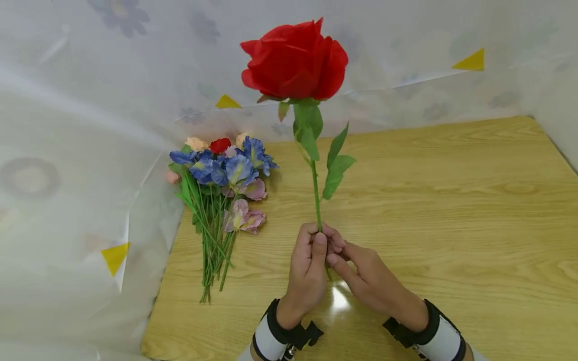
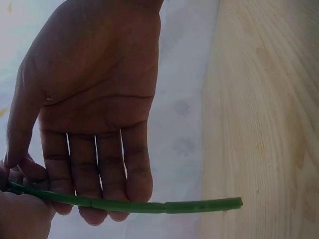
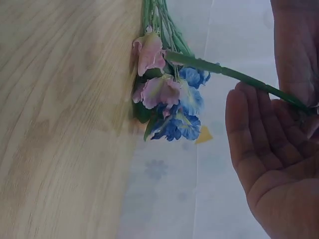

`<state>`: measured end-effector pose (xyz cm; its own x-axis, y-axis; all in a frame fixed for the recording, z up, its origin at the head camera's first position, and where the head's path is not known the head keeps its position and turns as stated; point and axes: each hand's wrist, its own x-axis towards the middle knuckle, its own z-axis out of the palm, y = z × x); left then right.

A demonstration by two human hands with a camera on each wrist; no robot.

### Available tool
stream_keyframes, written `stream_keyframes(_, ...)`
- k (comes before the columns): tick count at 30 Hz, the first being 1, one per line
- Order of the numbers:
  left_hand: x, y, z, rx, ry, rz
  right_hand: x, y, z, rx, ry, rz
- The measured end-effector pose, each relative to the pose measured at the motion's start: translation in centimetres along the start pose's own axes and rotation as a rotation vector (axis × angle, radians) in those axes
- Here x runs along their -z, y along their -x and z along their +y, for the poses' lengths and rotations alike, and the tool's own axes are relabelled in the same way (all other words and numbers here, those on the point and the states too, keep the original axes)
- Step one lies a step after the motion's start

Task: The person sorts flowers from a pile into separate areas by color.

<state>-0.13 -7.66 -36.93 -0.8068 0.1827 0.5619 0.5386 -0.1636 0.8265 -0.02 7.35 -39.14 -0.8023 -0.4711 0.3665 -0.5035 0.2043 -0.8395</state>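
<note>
A red rose (image 1: 295,60) with a green stem (image 1: 317,195) and leaves stands upright above the wooden table (image 1: 451,200). My left hand (image 1: 316,241) pinches the lower stem between thumb and fingers. Coming in from the right, my right hand (image 1: 336,253) pinches the same spot with its fingertips. In the left wrist view the stem (image 2: 149,205) lies across the fingertips of my left hand (image 2: 37,181), its cut end sticking out free. The right wrist view shows the stem (image 3: 239,74) running past the fingertips of my right hand (image 3: 279,114).
A bundle of blue, pink and red artificial flowers (image 1: 221,185) lies on the table's left side, stems toward me; the right wrist view shows the same bundle (image 3: 169,94). A white flowered sheet (image 1: 90,150) walls the left and back edges. Both wrists wear black-and-white bands.
</note>
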Motion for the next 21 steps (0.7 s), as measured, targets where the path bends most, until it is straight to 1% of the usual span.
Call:
stream_keyframes(2, -0.1, 0.0, 0.2, -0.003, -0.001, -0.001, 0.0, 0.0, -0.2, -0.039, -0.033, 0.004)
stream_keyframes(5, -0.1, -0.1, 0.5, 0.010, -0.005, 0.008, -0.1, 0.0, -0.6, -0.080, -0.141, -0.020)
stream_keyframes(7, -0.1, -0.1, 0.6, 0.016, -0.026, 0.011, -0.2, -0.1, -0.8, -0.086, -0.214, -0.037)
stream_keyframes(9, -0.1, -0.1, 0.8, 0.027, -0.042, 0.011, -0.4, -0.1, -0.9, -0.054, -0.259, -0.031)
stream_keyframes(10, 0.0, -0.1, 0.8, 0.033, -0.052, 0.011, -0.5, -0.1, -1.0, -0.034, -0.254, -0.018)
stream_keyframes(14, 0.5, -0.3, 1.2, 0.032, -0.208, 0.030, -1.1, -0.3, -0.9, 0.053, -0.144, 0.080)
stream_keyframes(16, 1.1, -0.3, 1.2, 0.029, -0.294, 0.055, -1.1, -0.2, -0.9, 0.056, -0.083, 0.119)
stream_keyframes(18, 1.8, -0.2, 1.2, 0.040, -0.352, 0.097, -0.8, -0.1, -0.9, 0.053, -0.047, 0.147)
stream_keyframes(21, 3.6, 0.3, 1.0, 0.090, -0.394, 0.194, -0.1, 0.2, -0.7, 0.045, -0.028, 0.187)
